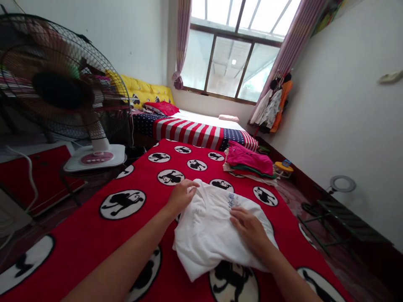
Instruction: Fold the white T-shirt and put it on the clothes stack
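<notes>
Both hands are working the cloth in the head view: left hand (181, 198) curled in narrow, bunching the top end of a white embroidered shirt (206, 239), right hand (250, 230) flat and open, pressing down on it. Shirt lies crumpled on a red monkey-print blanket (85, 226). Flat palm pinning while the other hand gathers works well. Folded pink clothes (250, 159) sit beyond, near a striped bedcover (189, 132)

White walls (330, 126), bright curtained window (231, 63)
</notes>
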Motion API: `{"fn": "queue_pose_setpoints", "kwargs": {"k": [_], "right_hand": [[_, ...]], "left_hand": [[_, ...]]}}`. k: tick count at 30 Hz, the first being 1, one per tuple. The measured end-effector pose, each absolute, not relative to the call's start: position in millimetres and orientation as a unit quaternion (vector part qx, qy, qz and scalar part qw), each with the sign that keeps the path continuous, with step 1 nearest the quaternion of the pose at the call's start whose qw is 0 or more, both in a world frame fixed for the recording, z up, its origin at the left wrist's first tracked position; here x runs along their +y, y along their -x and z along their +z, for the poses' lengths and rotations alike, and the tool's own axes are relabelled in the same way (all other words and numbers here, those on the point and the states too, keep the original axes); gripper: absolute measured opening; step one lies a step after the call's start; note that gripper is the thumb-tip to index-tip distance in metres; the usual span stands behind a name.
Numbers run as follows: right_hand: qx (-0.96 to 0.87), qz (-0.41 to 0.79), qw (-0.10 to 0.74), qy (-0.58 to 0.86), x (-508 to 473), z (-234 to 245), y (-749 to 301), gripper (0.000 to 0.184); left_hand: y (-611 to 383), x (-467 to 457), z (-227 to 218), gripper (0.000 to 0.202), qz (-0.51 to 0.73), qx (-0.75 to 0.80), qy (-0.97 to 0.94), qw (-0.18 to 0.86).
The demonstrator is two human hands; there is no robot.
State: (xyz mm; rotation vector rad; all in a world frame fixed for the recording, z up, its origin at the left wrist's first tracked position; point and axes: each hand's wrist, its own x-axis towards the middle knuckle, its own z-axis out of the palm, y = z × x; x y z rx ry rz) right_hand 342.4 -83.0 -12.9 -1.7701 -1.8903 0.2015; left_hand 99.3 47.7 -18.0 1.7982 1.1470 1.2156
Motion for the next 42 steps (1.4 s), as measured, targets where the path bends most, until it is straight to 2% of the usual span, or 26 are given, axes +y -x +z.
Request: {"fn": "queue_pose_setpoints", "kwargs": {"k": [2,5,9,15,20,22,25,28,31,37,40,42], "right_hand": [[-0.683,0.070,0.249,0.683,-68.9,-11.8,-342.6,0.031],[-0.662,0.077,0.288,0.687,-39.4,-8.0,-338.8,0.028],[-0.664,0.074,0.350,0.656,8.1,-13.5,-320.8,0.021],[-0.662,0.068,0.357,0.656,53.3,-27.6,-291.8,0.021],[-0.650,0.064,0.351,0.671,52.3,-34.0,-280.3,0.021],[-0.636,0.045,0.379,0.671,50.0,-35.1,-278.9,0.024],[-0.608,0.026,0.439,0.661,49.5,-35.9,-278.6,0.023],[-0.589,0.040,0.463,0.662,51.7,-38.0,-280.2,0.021],[-0.572,0.062,0.469,0.670,54.7,-42.7,-284.5,0.026],[-0.525,0.096,0.486,0.692,57.1,-53.1,-300.5,0.036],[-0.530,0.101,0.471,0.698,53.3,-52.5,-305.1,0.033],[-0.540,0.097,0.451,0.704,49.9,-50.6,-305.8,0.024]], "left_hand": [[-117.1,54.1,-22.0,0.017,0.449,0.471,-0.697,0.302],[-132.6,67.1,-35.2,0.022,0.443,0.528,-0.678,0.254],[-134.6,74.1,-49.6,0.010,0.437,0.546,-0.679,0.223],[-128.0,70.5,-53.7,0.006,0.420,0.546,-0.697,0.199],[-127.9,72.3,-56.9,0.013,0.418,0.554,-0.694,0.194],[-128.1,73.0,-57.9,0.014,0.418,0.553,-0.694,0.194],[-128.2,72.4,-57.0,0.005,0.416,0.554,-0.694,0.194],[-128.1,70.9,-53.4,0.004,0.423,0.554,-0.693,0.183],[-127.6,71.8,-50.6,0.005,0.443,0.547,-0.689,0.171],[-125.2,80.1,-57.5,0.025,0.450,0.547,-0.681,0.186],[-124.8,80.7,-59.8,0.021,0.444,0.542,-0.691,0.178],[-125.1,79.0,-59.3,0.022,0.441,0.532,-0.703,0.170]]}}
